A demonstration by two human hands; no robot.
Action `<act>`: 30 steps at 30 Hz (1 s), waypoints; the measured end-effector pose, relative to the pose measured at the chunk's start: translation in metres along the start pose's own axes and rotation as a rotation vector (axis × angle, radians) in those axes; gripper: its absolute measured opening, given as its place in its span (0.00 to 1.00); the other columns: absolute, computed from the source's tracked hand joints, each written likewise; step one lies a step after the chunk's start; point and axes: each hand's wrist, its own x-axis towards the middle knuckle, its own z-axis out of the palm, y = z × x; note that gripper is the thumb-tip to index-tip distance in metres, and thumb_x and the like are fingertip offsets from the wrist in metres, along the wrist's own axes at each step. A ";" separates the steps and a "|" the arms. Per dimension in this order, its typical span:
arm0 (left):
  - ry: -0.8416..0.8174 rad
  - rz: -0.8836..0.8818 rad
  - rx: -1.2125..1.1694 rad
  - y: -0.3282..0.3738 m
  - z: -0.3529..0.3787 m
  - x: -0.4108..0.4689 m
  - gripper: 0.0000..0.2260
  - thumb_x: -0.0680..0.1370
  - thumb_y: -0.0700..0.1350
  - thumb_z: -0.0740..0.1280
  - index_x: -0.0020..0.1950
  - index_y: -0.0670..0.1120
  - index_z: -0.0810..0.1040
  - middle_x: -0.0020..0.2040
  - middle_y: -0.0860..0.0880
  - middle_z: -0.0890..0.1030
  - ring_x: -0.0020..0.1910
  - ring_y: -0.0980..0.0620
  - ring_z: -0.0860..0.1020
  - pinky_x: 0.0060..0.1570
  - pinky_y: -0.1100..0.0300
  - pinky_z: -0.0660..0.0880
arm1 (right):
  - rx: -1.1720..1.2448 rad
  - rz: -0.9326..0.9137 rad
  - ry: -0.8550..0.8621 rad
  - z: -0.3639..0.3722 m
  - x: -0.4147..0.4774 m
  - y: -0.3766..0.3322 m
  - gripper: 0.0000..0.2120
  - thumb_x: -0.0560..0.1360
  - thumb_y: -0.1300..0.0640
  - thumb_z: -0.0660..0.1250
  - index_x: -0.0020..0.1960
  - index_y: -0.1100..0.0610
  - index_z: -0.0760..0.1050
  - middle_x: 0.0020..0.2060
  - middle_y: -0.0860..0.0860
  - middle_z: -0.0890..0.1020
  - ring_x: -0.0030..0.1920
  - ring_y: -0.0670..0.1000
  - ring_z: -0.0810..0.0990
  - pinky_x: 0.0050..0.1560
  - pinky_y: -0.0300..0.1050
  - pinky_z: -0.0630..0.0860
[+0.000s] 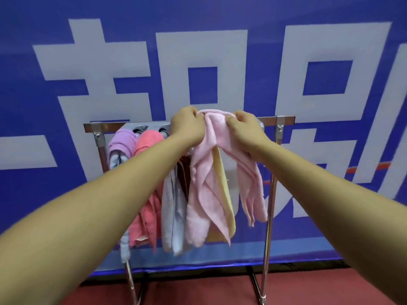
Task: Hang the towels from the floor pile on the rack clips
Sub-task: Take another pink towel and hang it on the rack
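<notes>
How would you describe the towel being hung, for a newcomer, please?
Find the metal rack before the blue banner. At its top bar, left hand and right hand grip the pale pink towel. Unlike the coral towel leftward, it is held.

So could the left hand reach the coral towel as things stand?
Likely yes once freed: the coral towel hangs just beside the left hand with nothing between, but that hand now grips the pink towel.

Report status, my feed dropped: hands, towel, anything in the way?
Left hand and right hand both grip the pale pink towel at the rack bar. Clip hidden behind hands. Hung towels crowd its left, nothing blocking.
</notes>
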 end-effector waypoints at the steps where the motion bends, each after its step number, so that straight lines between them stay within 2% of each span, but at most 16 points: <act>1: -0.001 -0.012 0.029 0.003 0.002 0.007 0.12 0.83 0.45 0.59 0.54 0.42 0.80 0.54 0.42 0.82 0.54 0.40 0.78 0.45 0.56 0.68 | -0.039 0.006 0.010 0.002 0.009 -0.001 0.10 0.81 0.54 0.58 0.43 0.57 0.70 0.36 0.52 0.70 0.38 0.50 0.68 0.39 0.45 0.67; 6: -0.061 -0.111 0.321 0.013 0.014 0.030 0.08 0.81 0.36 0.62 0.56 0.39 0.78 0.59 0.40 0.81 0.58 0.41 0.79 0.44 0.56 0.69 | -0.349 0.039 -0.019 0.011 0.040 0.004 0.12 0.81 0.57 0.57 0.42 0.63 0.73 0.34 0.54 0.74 0.39 0.56 0.73 0.35 0.46 0.65; 9: -0.097 -0.037 0.499 0.006 0.019 0.032 0.03 0.79 0.36 0.64 0.48 0.43 0.74 0.60 0.40 0.80 0.58 0.40 0.79 0.45 0.55 0.70 | -0.574 0.007 -0.024 0.020 0.044 0.013 0.12 0.79 0.59 0.59 0.38 0.60 0.71 0.31 0.54 0.74 0.40 0.60 0.74 0.35 0.46 0.63; 13: -0.080 0.076 0.601 -0.009 0.026 0.031 0.05 0.78 0.36 0.65 0.44 0.44 0.73 0.57 0.38 0.80 0.56 0.37 0.79 0.43 0.53 0.70 | -0.777 -0.100 -0.025 0.031 0.045 0.021 0.07 0.78 0.61 0.61 0.42 0.60 0.74 0.40 0.60 0.81 0.39 0.62 0.75 0.36 0.46 0.65; 15: -0.029 0.141 0.609 -0.014 0.030 0.031 0.02 0.78 0.36 0.65 0.46 0.41 0.76 0.56 0.39 0.79 0.55 0.36 0.79 0.42 0.53 0.69 | -0.813 -0.184 -0.033 0.031 0.041 0.023 0.06 0.78 0.62 0.61 0.51 0.60 0.75 0.44 0.59 0.81 0.42 0.63 0.76 0.38 0.47 0.67; 17: 0.021 0.165 0.566 -0.020 0.032 0.034 0.06 0.78 0.37 0.65 0.53 0.41 0.78 0.54 0.40 0.79 0.53 0.36 0.79 0.42 0.51 0.70 | -0.800 -0.276 -0.032 0.031 0.033 0.027 0.11 0.77 0.64 0.61 0.59 0.59 0.71 0.45 0.56 0.78 0.42 0.61 0.76 0.38 0.49 0.67; 19: 0.046 0.141 0.511 -0.023 0.032 0.034 0.08 0.78 0.38 0.66 0.57 0.41 0.76 0.52 0.41 0.80 0.51 0.36 0.78 0.42 0.50 0.71 | -0.768 -0.338 -0.003 0.033 0.024 0.031 0.15 0.75 0.66 0.62 0.60 0.56 0.69 0.48 0.55 0.75 0.42 0.62 0.76 0.37 0.50 0.68; 22: -0.025 0.064 0.478 -0.022 0.030 0.028 0.08 0.77 0.38 0.64 0.52 0.41 0.81 0.51 0.40 0.83 0.51 0.37 0.80 0.41 0.53 0.70 | -0.699 -0.334 0.017 0.037 0.015 0.038 0.17 0.75 0.65 0.61 0.62 0.55 0.76 0.53 0.55 0.81 0.49 0.62 0.79 0.42 0.51 0.73; 24: -0.137 -0.019 0.382 -0.021 0.028 0.019 0.10 0.76 0.39 0.61 0.51 0.42 0.82 0.50 0.40 0.83 0.49 0.38 0.81 0.41 0.55 0.73 | -0.502 -0.221 0.015 0.037 0.010 0.040 0.18 0.78 0.62 0.59 0.65 0.55 0.77 0.54 0.55 0.85 0.54 0.60 0.80 0.45 0.48 0.74; 26: -0.306 -0.140 0.133 -0.019 0.027 0.006 0.12 0.76 0.40 0.58 0.55 0.43 0.79 0.50 0.40 0.83 0.47 0.40 0.83 0.44 0.50 0.81 | -0.348 -0.106 -0.024 0.038 0.006 0.041 0.18 0.81 0.58 0.57 0.68 0.53 0.76 0.55 0.55 0.85 0.57 0.58 0.80 0.48 0.46 0.72; 27: -0.387 -0.206 -0.032 -0.018 0.027 -0.002 0.12 0.78 0.42 0.57 0.56 0.45 0.78 0.50 0.41 0.83 0.46 0.41 0.83 0.46 0.47 0.82 | -0.305 -0.057 -0.060 0.038 0.003 0.042 0.18 0.82 0.56 0.57 0.70 0.52 0.74 0.56 0.54 0.84 0.59 0.57 0.79 0.52 0.47 0.74; 28: -0.432 -0.271 -0.196 -0.017 0.029 -0.011 0.12 0.80 0.45 0.56 0.55 0.47 0.78 0.46 0.44 0.83 0.43 0.44 0.83 0.45 0.49 0.81 | -0.274 -0.026 -0.091 0.038 0.001 0.042 0.18 0.83 0.54 0.56 0.71 0.50 0.73 0.59 0.53 0.83 0.60 0.56 0.79 0.57 0.48 0.75; 29: -0.445 -0.338 -0.370 -0.017 0.031 -0.017 0.13 0.82 0.49 0.55 0.52 0.48 0.79 0.39 0.46 0.84 0.37 0.47 0.83 0.41 0.56 0.78 | -0.250 -0.002 -0.111 0.038 0.000 0.041 0.19 0.83 0.52 0.56 0.72 0.49 0.72 0.61 0.52 0.83 0.62 0.54 0.78 0.61 0.49 0.75; 30: -0.452 -0.399 -0.550 -0.018 0.033 -0.021 0.18 0.84 0.53 0.52 0.47 0.48 0.79 0.33 0.48 0.83 0.30 0.50 0.81 0.36 0.61 0.75 | -0.229 0.012 -0.127 0.036 -0.002 0.041 0.20 0.83 0.52 0.55 0.73 0.48 0.72 0.63 0.50 0.82 0.64 0.53 0.78 0.64 0.49 0.74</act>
